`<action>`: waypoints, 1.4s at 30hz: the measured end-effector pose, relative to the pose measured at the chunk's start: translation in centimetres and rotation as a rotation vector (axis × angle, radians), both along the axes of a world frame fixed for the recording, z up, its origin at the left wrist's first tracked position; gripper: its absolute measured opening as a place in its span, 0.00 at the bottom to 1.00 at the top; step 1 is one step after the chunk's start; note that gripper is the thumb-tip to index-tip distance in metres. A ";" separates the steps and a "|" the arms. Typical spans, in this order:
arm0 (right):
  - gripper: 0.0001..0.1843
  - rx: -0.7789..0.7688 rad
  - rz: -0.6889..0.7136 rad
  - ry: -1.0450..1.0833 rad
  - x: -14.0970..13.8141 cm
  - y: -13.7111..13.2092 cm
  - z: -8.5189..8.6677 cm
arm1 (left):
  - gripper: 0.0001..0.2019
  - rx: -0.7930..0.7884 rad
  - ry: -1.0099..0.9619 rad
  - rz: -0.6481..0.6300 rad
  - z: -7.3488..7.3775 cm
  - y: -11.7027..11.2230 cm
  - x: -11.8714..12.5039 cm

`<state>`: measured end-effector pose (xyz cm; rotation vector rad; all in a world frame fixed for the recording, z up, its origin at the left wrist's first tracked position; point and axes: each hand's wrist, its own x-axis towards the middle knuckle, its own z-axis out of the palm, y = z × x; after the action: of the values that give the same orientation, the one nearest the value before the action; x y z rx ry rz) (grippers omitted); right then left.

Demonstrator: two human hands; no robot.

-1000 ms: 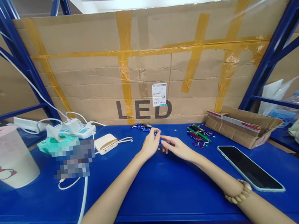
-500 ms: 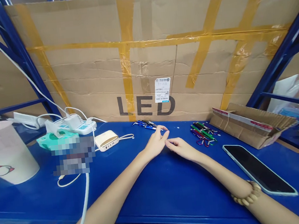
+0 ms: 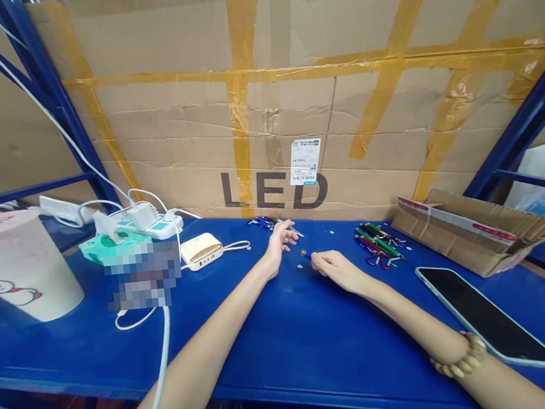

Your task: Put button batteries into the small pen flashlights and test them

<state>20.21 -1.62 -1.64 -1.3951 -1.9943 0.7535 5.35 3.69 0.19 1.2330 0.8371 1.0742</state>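
Blue pen (image 3: 308, 256), right of the power bank (image 3: 202, 252), sits in the closed right hand (image 3: 336, 269) — metallic end (image 3: 302, 253) exposed, presumably for access — the left hand (image 3: 278, 247) half-open, any contents unclear.

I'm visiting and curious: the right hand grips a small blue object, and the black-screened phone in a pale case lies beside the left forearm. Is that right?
Not quite: the black-screened phone in a pale case lies beside the right forearm, as the head view shows. The right hand does grip a small blue object.
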 end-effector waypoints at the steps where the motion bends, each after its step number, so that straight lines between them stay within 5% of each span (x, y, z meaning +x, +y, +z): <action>1: 0.28 0.005 0.000 -0.035 0.0 0.0 0.0 | 0.16 -0.028 -0.032 -0.035 0.2 0.0 -0.2; 12: 0.23 0.167 0.019 -0.519 0.1 -0.7 1.2 | 0.18 -0.007 -0.238 -0.235 0.6 -0.5 -0.5; 22: 0.24 0.204 -0.052 -0.543 0.3 -0.5 1.3 | 0.17 0.103 -0.107 -0.267 0.1 -0.7 -0.4; 29: 0.28 0.245 -0.117 -0.589 0.2 -0.7 1.1 | 0.14 0.366 0.106 -0.197 -0.8 -0.7 -0.3; 42: 0.27 0.295 -0.154 -0.558 -0.1 -0.8 1.6 | 0.16 0.277 0.041 -0.218 -0.9 -0.4 -0.2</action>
<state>20.14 -2.46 0.00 -1.6709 -2.2481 -0.0170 5.11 3.25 -0.74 1.5447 0.5803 1.0114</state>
